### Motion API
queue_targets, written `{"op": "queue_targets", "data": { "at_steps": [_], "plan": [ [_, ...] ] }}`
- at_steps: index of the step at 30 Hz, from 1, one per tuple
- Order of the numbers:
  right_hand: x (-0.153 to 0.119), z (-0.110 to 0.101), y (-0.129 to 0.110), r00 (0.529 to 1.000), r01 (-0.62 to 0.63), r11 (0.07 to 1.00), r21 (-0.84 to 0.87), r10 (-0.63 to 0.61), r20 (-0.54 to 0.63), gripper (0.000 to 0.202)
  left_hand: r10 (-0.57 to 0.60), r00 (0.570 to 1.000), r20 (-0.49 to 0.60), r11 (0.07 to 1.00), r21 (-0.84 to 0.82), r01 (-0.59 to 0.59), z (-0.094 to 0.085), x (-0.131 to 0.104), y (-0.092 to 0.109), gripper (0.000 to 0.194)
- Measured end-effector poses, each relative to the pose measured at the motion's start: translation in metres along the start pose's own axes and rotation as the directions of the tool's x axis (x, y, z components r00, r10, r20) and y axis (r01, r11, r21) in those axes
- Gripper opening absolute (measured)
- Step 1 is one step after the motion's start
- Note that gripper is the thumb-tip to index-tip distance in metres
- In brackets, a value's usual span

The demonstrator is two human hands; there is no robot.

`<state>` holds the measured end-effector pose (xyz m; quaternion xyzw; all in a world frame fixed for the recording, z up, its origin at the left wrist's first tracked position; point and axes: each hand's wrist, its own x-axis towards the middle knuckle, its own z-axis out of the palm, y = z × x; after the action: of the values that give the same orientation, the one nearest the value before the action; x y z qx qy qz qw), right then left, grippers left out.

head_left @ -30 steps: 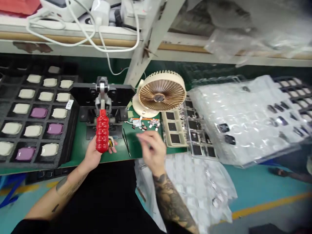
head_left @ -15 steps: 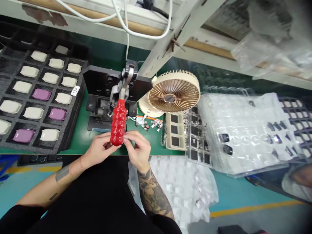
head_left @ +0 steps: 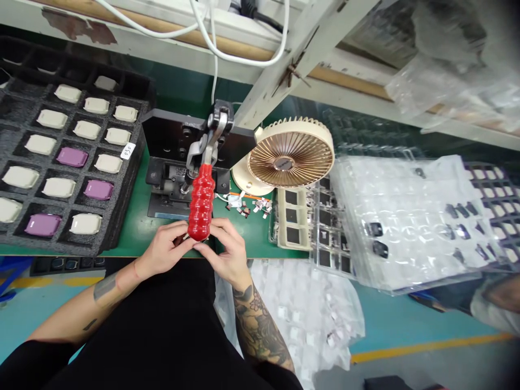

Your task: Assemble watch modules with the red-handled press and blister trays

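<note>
Both hands meet at the green table's front edge, below the red handle (head_left: 201,203) of a black toggle-clamp fixture (head_left: 170,187). My left hand (head_left: 164,246) has thumb and fingers pinched together just left of the handle's tip. My right hand (head_left: 228,250) is closed likewise on the right side, its thumb tip touching near the left fingertips. Whatever they hold between them is mostly hidden by the handle and too small to name. Small loose parts (head_left: 262,206) lie on the table to the right of the fixture.
Black foam trays (head_left: 136,187) with white and purple cases stand at left. A cream fan (head_left: 290,154) is behind the small parts. To the right are a beige tray (head_left: 303,216), clear plastic trays (head_left: 406,216) and a person's arm (head_left: 504,295). White cables hang above.
My right thumb has moved left, closer to my left fingertips under the handle. The view has shifted slightly, so the fixture and trays appear a little further right.
</note>
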<state>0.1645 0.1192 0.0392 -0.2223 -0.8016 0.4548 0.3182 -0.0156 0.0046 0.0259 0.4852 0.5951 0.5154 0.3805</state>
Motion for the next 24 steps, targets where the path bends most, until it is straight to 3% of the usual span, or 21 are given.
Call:
{"op": "queue_targets", "data": {
  "at_steps": [3,9,19,22,24],
  "plan": [
    [-0.005,0.003,0.001,0.998,0.011,0.998,-0.062,-0.007,0.063,0.051,-0.017,1.000,-0.009,1.000,0.019,0.018,0.000,-0.001,-0.005,0.028],
    [-0.013,0.019,0.006,0.991,0.124,0.984,-0.130,-0.128,-0.029,0.053,-0.037,0.999,-0.028,0.999,0.020,0.037,0.002,-0.003,-0.013,0.028],
    [-0.010,0.026,0.007,0.966,0.257,0.917,-0.306,-0.256,0.045,0.061,-0.030,0.997,-0.072,0.997,0.066,0.034,-0.003,-0.001,-0.002,0.031],
    [-0.023,0.026,-0.003,0.974,0.204,0.922,-0.330,-0.226,-0.028,0.060,-0.061,0.993,-0.105,0.998,-0.007,0.061,-0.002,-0.004,-0.003,0.024],
    [-0.043,0.024,-0.006,0.964,0.150,0.927,-0.344,-0.214,-0.158,0.059,-0.078,0.984,-0.163,0.992,-0.111,0.060,-0.001,-0.005,-0.006,0.019]
  ]
}}
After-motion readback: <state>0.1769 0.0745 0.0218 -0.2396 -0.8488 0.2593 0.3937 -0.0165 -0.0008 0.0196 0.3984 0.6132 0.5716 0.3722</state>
